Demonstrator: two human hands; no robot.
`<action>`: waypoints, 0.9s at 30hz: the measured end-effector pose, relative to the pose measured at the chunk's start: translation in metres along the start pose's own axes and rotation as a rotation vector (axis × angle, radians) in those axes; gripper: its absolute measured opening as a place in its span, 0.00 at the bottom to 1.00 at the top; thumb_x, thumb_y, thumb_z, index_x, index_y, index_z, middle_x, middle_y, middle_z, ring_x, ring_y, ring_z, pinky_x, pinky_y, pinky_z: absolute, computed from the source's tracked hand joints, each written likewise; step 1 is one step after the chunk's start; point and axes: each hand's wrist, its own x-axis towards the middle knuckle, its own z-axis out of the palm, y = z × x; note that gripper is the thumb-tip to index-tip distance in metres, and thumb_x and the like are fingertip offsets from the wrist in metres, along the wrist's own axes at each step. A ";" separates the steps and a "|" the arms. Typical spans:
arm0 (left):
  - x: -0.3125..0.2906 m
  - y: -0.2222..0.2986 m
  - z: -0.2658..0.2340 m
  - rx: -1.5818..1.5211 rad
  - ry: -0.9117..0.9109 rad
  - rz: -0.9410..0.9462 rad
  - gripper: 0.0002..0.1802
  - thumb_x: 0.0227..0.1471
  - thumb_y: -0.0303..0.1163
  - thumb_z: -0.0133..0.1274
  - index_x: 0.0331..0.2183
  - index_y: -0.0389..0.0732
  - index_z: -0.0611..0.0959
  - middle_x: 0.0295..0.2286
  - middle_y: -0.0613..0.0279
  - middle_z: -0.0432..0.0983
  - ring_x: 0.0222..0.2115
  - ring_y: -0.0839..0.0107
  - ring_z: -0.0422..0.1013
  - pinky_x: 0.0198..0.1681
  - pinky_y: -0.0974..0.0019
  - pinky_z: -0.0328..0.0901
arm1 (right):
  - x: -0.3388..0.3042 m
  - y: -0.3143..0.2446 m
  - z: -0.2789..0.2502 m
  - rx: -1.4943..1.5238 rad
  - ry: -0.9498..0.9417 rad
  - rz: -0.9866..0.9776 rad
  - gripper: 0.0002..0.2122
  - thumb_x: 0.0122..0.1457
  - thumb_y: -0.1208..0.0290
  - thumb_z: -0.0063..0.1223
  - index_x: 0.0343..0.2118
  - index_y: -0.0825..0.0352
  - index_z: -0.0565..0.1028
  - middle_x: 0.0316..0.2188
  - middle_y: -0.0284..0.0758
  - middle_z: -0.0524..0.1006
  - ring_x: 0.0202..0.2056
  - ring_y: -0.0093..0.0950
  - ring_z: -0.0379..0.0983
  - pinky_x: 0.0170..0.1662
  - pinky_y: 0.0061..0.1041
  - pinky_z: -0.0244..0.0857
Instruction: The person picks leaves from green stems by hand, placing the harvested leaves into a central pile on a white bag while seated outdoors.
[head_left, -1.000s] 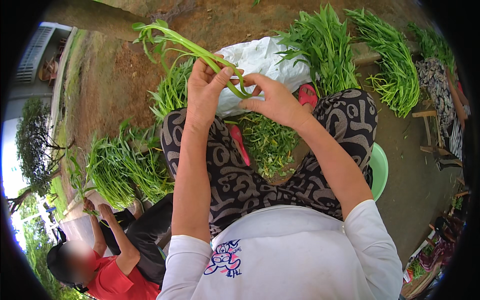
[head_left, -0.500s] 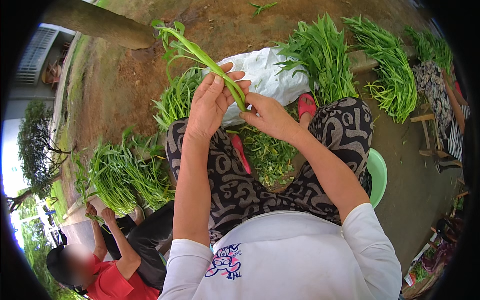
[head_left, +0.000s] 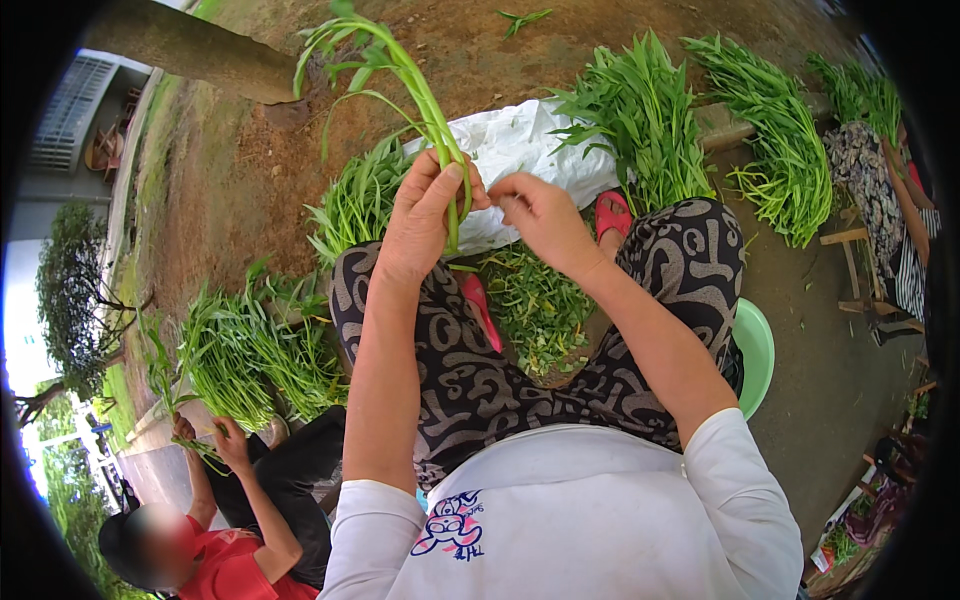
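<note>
My left hand [head_left: 425, 220] is closed round a few long green water spinach stalks [head_left: 430, 105]. Their leafy tops arch up and to the left, and the cut ends poke out below my fingers. Just to the right, my right hand [head_left: 550, 230] is curled with thumb and fingertips together, slightly apart from the stalks; anything in the pinch is too small to make out. A short green bit of stem [head_left: 462, 267] shows below the stalk ends. Between my feet lies a heap of leaf and stem trimmings [head_left: 535, 310].
A white plastic sack [head_left: 515, 150] lies in front, with water spinach bunches [head_left: 640, 125] beside it. More bunches [head_left: 780, 150] lie right, and another pile [head_left: 250, 345] left. A light green basin [head_left: 755, 355] stands by my right thigh. A person in red [head_left: 235, 560] handles stalks at lower left.
The stalks have swung more upright in my left hand, which now closes round them. My right hand has come off their lower ends. A short stem bit now shows beneath them.
</note>
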 end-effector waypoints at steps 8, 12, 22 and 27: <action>0.001 -0.012 0.010 0.386 -0.006 -0.118 0.12 0.59 0.36 0.48 0.38 0.38 0.72 0.30 0.66 0.71 0.30 0.78 0.68 0.35 0.73 0.65 | 0.006 -0.014 -0.005 0.387 0.082 -0.030 0.11 0.56 0.71 0.54 0.37 0.71 0.69 0.27 0.32 0.73 0.26 0.17 0.69 0.30 0.18 0.65; 0.002 -0.010 0.013 0.412 0.016 -0.166 0.12 0.59 0.36 0.47 0.39 0.37 0.73 0.28 0.67 0.70 0.28 0.79 0.67 0.33 0.73 0.64 | 0.008 -0.010 -0.010 0.276 0.077 0.012 0.11 0.56 0.70 0.54 0.36 0.71 0.68 0.26 0.33 0.73 0.26 0.17 0.69 0.31 0.19 0.65; 0.002 -0.011 0.012 0.412 0.039 -0.091 0.12 0.58 0.36 0.49 0.37 0.37 0.75 0.24 0.69 0.69 0.24 0.81 0.64 0.29 0.76 0.61 | 0.010 -0.023 -0.024 0.763 0.048 0.214 0.06 0.57 0.71 0.50 0.35 0.67 0.71 0.24 0.29 0.71 0.23 0.18 0.66 0.27 0.17 0.60; 0.003 -0.009 0.004 0.382 0.117 -0.081 0.10 0.57 0.34 0.50 0.35 0.37 0.74 0.22 0.70 0.68 0.22 0.82 0.63 0.27 0.76 0.59 | 0.014 -0.018 -0.033 0.953 0.106 0.222 0.06 0.59 0.70 0.49 0.35 0.67 0.71 0.25 0.29 0.71 0.24 0.19 0.67 0.29 0.19 0.61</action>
